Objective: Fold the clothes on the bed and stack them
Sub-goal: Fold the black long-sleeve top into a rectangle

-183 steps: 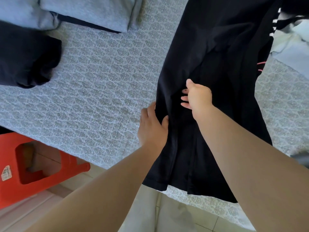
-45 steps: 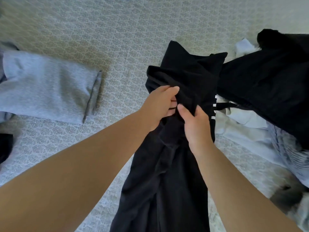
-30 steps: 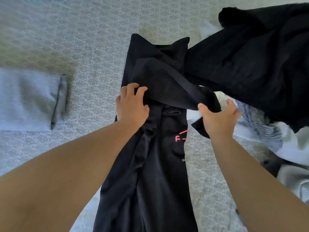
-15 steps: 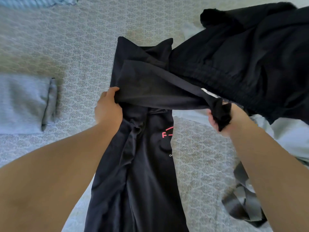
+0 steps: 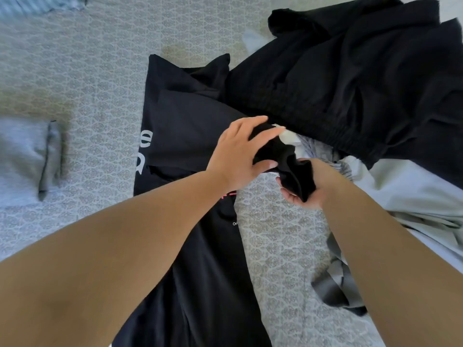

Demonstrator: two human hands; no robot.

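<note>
A black T-shirt (image 5: 185,136) with white letters and a pink print lies lengthwise on the patterned bed sheet (image 5: 87,78), its lower part running under my left arm. One sleeve is pulled out to the right. My right hand (image 5: 310,186) grips the bunched sleeve end, palm up. My left hand (image 5: 238,156) reaches across and holds the same sleeve just left of it, fingers over the cloth and thumb under it.
A folded grey garment (image 5: 25,159) lies at the left. A heap of unfolded clothes fills the right: a large black garment (image 5: 350,78), white cloth (image 5: 406,194) and a dark grey piece (image 5: 338,286). Striped cloth (image 5: 40,3) shows at the top left.
My left hand left the shirt's left side and crossed to the sleeve beside my right hand. The sleeve now lies flatter across the shirt, and white letters show at its left edge.
</note>
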